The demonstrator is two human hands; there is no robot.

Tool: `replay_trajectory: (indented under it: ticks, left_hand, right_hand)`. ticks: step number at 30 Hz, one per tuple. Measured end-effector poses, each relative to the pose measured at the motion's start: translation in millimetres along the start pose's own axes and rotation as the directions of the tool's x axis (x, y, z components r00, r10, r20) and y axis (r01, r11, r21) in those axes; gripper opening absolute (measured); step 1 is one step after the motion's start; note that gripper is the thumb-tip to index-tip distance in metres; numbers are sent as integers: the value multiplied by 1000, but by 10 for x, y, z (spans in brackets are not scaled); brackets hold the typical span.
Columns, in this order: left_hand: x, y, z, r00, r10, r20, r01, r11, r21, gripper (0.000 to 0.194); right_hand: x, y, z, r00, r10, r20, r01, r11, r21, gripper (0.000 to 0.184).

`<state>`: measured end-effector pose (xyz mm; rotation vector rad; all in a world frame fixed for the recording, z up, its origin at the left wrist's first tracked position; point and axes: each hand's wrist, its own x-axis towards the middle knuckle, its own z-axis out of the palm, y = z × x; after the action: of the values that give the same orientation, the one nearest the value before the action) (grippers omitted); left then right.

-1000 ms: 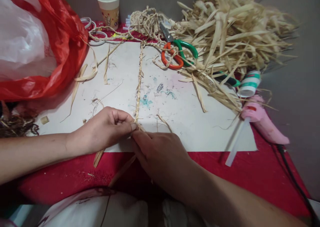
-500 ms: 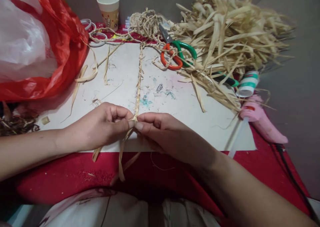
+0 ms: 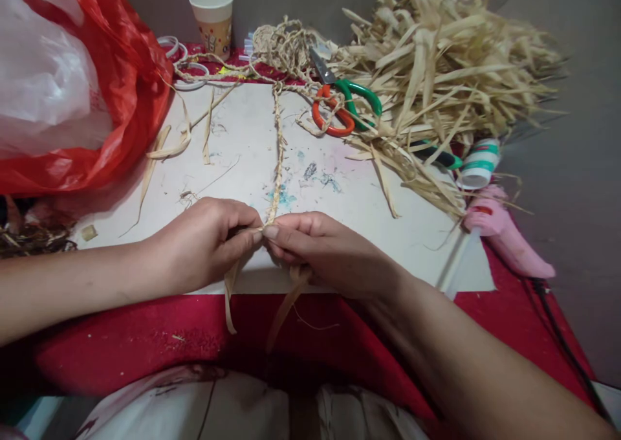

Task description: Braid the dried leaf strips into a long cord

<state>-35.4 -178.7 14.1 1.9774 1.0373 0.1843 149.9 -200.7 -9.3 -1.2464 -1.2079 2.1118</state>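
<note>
A thin braid of dry, straw-coloured husk strips [image 3: 278,149] runs from the back of the white board [image 3: 339,194] toward me. At its near end my left hand [image 3: 213,239] pinches a strip between thumb and forefinger. Right beside it, my right hand [image 3: 320,246] is closed on the braid's end, thumb on top. Loose husk tails [image 3: 231,304] hang below both hands, over the board's front edge. The strands inside my fingers are partly hidden.
Scissors [image 3: 334,103] with red and green handles lie by a big heap of husk strips [image 3: 436,58]. A pink glue gun [image 3: 509,233] and a striped roll [image 3: 479,163] sit at right. A paper cup [image 3: 211,22] stands behind; a red plastic bag [image 3: 140,103] is at left.
Both hands stay at the braid's end. The braid's near part has swung right, and the left hand's strip is now pulled sideways. Hanging tails have shifted, one now under the right hand.
</note>
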Motion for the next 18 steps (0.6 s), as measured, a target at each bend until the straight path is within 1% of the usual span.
replay_trajectory:
  ticks: [1, 3, 6, 8, 10, 14, 18]
  left_hand:
    - [3, 3, -3, 999, 32, -27, -30, 996, 85, 28]
    - [6, 12, -15, 998, 64, -24, -58, 980, 192, 28]
    - [-3, 36, -37, 998, 55, 18, -58, 961, 271, 27]
    - [-20, 47, -37, 999, 39, 6, -39, 940, 339, 25]
    - [-45, 43, -19, 999, 49, -23, -35, 915, 401, 24]
    - [-111, 1, 45, 981, 170, -92, -108, 876, 470, 24]
    - [-169, -40, 112, 937, 313, -156, -177, 808, 562, 26]
  right_hand:
    - [0, 4, 18, 1000, 0, -27, 0, 1000, -6, 30]
    - [-6, 14, 57, 996, -18, -82, 15, 999, -43, 26]
    - [-11, 39, 106, 986, -60, -153, 45, 994, -102, 24]
    - [-8, 60, 125, 981, -73, -180, 52, 991, -120, 24]
    - [-3, 78, 133, 979, -78, -189, 57, 992, -115, 24]
    - [-6, 88, 144, 982, -52, -181, 47, 998, -29, 21]
    - [-21, 62, 181, 980, -33, -196, 46, 997, 63, 24]
